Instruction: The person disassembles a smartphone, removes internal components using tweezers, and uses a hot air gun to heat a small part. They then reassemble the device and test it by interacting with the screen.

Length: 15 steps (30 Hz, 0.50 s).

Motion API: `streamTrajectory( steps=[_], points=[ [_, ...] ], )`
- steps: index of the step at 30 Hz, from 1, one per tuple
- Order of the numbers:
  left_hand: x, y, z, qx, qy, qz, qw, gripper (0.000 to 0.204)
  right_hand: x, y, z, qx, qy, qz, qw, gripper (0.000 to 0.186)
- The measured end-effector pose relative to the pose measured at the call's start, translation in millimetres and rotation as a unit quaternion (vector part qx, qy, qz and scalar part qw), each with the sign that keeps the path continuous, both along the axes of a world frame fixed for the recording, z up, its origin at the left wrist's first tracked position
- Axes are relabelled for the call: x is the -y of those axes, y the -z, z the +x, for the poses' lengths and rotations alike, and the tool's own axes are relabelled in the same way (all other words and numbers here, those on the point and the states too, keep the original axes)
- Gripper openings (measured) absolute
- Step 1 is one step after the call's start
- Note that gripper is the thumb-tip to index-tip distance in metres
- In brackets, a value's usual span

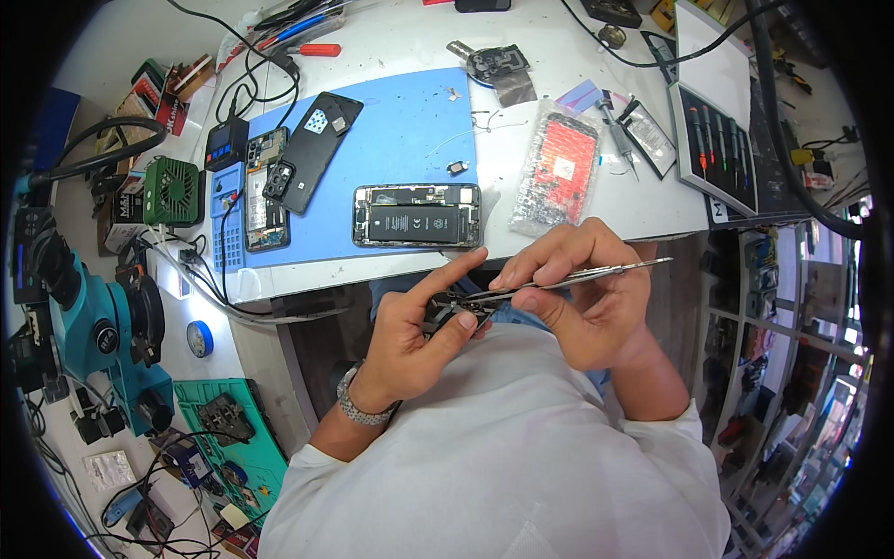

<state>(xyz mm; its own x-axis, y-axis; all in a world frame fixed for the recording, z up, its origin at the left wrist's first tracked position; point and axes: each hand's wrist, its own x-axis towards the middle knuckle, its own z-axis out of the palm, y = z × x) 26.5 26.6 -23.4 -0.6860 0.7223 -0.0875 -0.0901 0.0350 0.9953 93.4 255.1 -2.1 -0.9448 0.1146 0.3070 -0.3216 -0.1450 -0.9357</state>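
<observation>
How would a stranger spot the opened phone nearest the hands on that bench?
On the white table, find the large blue mat, then its near edge. The opened phone lies sideways there, just beyond the left hand. Unlike the second phone farther left, set lengthwise, it shows a black battery inside.

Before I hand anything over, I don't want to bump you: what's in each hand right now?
Left hand: holding a small black part, index finger extended.
Right hand: holding metal tweezers, pointed toward that part.
</observation>
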Motion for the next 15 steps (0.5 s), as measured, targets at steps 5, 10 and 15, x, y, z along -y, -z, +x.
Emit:
streamTrajectory(
  steps=[5,10,15],
  points=[
    [-1.5,-1.7,-0.3,-0.008,-0.005,-0.019,1.000,0.060,-3.9,-7.6,0.3,0.011,-0.010,0.066,0.998,0.029],
    [-1.9,-1.3,-0.9,-0.008,-0.003,-0.025,1.000,0.060,-3.7,-5.3,-2.9,0.031,-0.015,0.008,0.999,0.028],
    [-2.0,-2.0,-2.6,-0.023,0.008,-0.039,0.999,0.061,-5.8,-2.6,-5.2,0.050,-0.014,0.001,0.999,0.028]
  ],
)
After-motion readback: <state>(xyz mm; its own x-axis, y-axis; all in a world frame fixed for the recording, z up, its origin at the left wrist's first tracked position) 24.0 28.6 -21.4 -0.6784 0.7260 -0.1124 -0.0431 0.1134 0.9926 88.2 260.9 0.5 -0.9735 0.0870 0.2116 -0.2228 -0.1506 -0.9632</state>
